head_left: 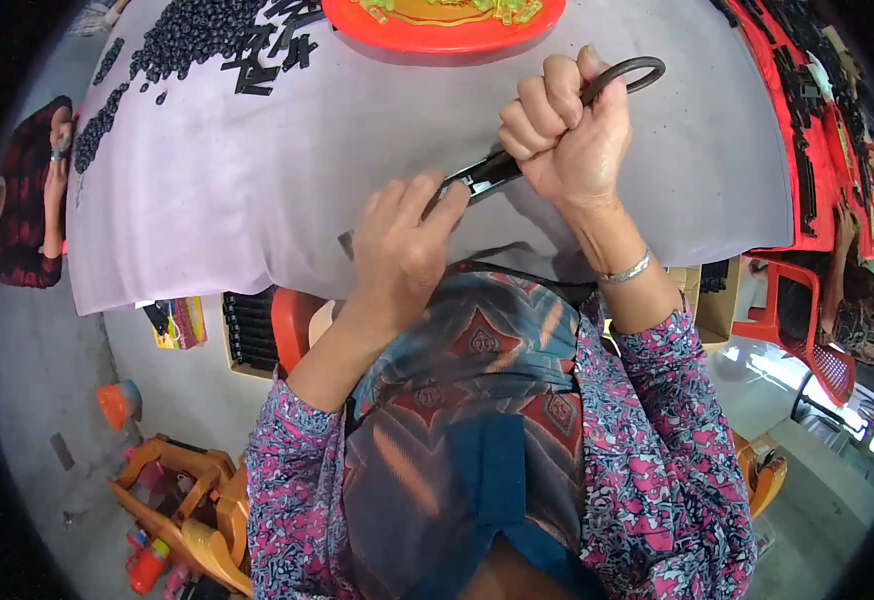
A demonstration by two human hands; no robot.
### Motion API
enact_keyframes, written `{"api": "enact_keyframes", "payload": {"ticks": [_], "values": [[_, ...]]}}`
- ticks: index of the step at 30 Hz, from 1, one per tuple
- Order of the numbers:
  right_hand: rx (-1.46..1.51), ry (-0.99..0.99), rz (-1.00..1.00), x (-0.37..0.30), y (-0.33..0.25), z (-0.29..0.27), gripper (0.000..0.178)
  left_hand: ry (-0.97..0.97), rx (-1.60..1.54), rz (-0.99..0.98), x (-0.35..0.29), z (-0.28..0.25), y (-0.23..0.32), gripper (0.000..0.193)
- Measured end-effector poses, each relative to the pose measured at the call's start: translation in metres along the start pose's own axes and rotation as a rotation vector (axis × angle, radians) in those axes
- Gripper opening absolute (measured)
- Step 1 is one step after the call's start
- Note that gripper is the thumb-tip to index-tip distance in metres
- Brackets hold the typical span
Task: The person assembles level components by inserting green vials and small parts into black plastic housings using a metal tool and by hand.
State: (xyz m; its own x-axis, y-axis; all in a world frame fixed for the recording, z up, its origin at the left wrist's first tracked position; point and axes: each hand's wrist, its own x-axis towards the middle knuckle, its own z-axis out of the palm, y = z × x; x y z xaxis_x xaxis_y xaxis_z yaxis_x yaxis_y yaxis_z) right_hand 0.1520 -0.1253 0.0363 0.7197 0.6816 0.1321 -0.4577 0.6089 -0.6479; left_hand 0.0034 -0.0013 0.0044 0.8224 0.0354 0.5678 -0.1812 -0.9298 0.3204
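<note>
At twelve o'clock, I hold the black looped rod point(498, 172) in my closed right hand point(569, 130); my left hand point(402, 240) meets its eight-o'clock end, grip unclear. Steady alignment likely helps.

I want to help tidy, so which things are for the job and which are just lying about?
Probably the job:
long black rod with a curved handle, in the right hand, left hand over its lower part
pale lilac-grey cloth beneath

Probably lying about:
heap of small round black pieces
flat black strips
round red plate of yellow-green bits
red plastic chair
</note>
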Motion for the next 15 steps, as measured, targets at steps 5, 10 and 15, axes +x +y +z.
{"api": "enact_keyframes", "payload": {"ticks": [5, 10, 15], "values": [[-0.066, 0.056, 0.046, 0.001, 0.003, 0.005, 0.054, -0.012, -0.001, -0.001, 0.002, -0.002, 0.001, 0.028], [-0.029, 0.055, 0.033, 0.000, 0.002, 0.002, 0.054, -0.023, -0.008, -0.009, 0.000, -0.001, -0.001, 0.029], [-0.044, 0.011, 0.002, 0.001, -0.006, 0.005, 0.052, -0.010, -0.001, -0.001, 0.001, 0.000, 0.000, 0.027]]}}
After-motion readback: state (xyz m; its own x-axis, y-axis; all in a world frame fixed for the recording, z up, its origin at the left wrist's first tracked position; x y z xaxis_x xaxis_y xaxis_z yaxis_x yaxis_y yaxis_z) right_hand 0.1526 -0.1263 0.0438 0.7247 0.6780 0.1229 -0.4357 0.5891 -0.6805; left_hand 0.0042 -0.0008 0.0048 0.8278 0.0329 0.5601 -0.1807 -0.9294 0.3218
